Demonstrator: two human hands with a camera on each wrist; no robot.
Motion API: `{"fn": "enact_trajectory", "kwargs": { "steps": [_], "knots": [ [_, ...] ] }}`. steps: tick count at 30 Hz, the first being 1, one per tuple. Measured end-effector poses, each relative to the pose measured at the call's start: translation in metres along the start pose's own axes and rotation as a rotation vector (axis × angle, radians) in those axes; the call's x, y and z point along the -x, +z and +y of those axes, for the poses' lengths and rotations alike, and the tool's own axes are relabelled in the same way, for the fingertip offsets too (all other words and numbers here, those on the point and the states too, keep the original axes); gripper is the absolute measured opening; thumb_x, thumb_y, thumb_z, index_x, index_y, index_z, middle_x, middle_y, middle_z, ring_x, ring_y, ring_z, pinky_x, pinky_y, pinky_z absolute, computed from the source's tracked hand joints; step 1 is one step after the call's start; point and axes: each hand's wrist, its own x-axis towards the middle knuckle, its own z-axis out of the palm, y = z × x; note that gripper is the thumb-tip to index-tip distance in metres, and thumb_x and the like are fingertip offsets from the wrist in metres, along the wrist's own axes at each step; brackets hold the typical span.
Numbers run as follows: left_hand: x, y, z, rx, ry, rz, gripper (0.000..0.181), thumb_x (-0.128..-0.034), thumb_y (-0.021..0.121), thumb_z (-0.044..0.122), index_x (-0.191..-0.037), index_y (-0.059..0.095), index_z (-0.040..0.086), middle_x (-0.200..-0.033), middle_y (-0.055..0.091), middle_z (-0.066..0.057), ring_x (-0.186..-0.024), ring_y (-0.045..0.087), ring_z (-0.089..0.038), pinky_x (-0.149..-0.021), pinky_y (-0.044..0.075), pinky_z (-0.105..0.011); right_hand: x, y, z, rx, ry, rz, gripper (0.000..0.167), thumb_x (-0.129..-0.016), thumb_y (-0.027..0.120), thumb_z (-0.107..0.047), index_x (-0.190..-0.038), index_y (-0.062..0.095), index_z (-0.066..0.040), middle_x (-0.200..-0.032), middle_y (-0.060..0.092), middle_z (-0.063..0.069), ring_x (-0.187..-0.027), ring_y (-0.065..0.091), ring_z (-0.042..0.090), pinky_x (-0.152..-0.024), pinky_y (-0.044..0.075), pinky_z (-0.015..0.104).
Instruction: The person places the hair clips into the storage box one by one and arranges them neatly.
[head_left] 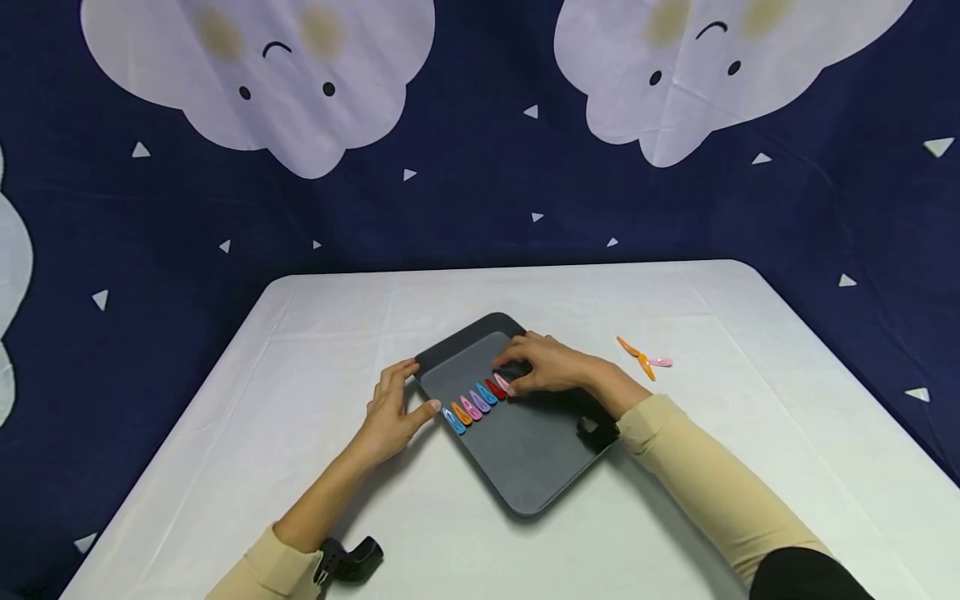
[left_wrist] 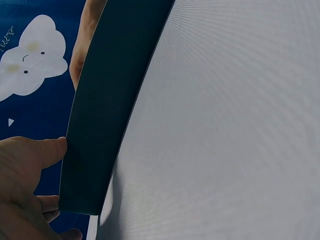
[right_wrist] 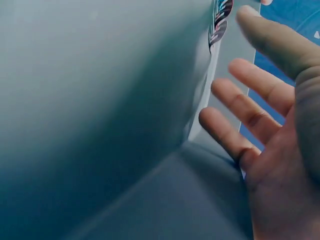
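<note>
A row of several snap hair clips (head_left: 471,407) in blue, orange, pink, purple and red lies slantwise inside a dark grey tray (head_left: 525,467). My right hand (head_left: 551,364) reaches over the tray, its thumb at the light pink clip (head_left: 502,382) that ends the row. In the right wrist view, the fingers (right_wrist: 250,117) are spread and fairly straight, with no clip visible between them. My left hand (head_left: 390,417) rests against the tray's left corner, thumb and fingertips touching the rim. The left wrist view shows the thumb (left_wrist: 52,151) against the tray's edge (left_wrist: 105,115).
Right of the tray, orange (head_left: 639,358) and pink (head_left: 661,362) hair clips lie close together on the white tablecloth (head_left: 360,317). A navy backdrop (head_left: 480,200) with clouds hangs behind the table. Black straps sit on both wrists.
</note>
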Motion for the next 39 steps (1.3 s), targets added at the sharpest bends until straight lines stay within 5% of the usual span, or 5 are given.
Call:
{"fn": "enact_trajectory", "kwargs": {
  "steps": [21, 29, 39],
  "knots": [
    [0.0, 0.0, 0.0, -0.001, -0.018, -0.006, 0.07, -0.0878, 0.065, 0.024, -0.144, 0.029, 0.003, -0.152, 0.023, -0.011, -0.139, 0.021, -0.033, -0.106, 0.016, -0.056, 0.02, -0.034, -0.002, -0.172, -0.079, 0.221, 0.045, -0.082, 0.073, -0.027, -0.123, 0.062, -0.013, -0.121, 0.062, 0.001, -0.107, 0.047, 0.025, -0.093, 0.035, 0.042],
    [0.0, 0.0, 0.001, -0.002, -0.016, -0.006, 0.07, -0.0877, 0.065, 0.024, -0.144, 0.029, 0.003, -0.152, 0.023, -0.01, -0.139, 0.021, -0.033, -0.105, 0.016, -0.056, 0.039, -0.055, 0.009, -0.205, -0.037, 0.267, 0.046, -0.082, 0.072, -0.027, -0.125, 0.061, -0.014, -0.124, 0.061, 0.002, -0.11, 0.047, 0.025, -0.096, 0.038, 0.044],
    [0.0, 0.0, 0.0, -0.002, -0.008, 0.006, 0.07, -0.087, 0.066, 0.023, -0.144, 0.03, 0.002, -0.151, 0.024, -0.011, -0.138, 0.022, -0.033, -0.105, 0.016, -0.056, 0.067, -0.066, 0.034, -0.242, 0.046, 0.332, 0.046, -0.082, 0.073, -0.027, -0.124, 0.06, -0.014, -0.123, 0.062, 0.004, -0.113, 0.046, 0.022, -0.108, 0.026, 0.052]
  ]
}}
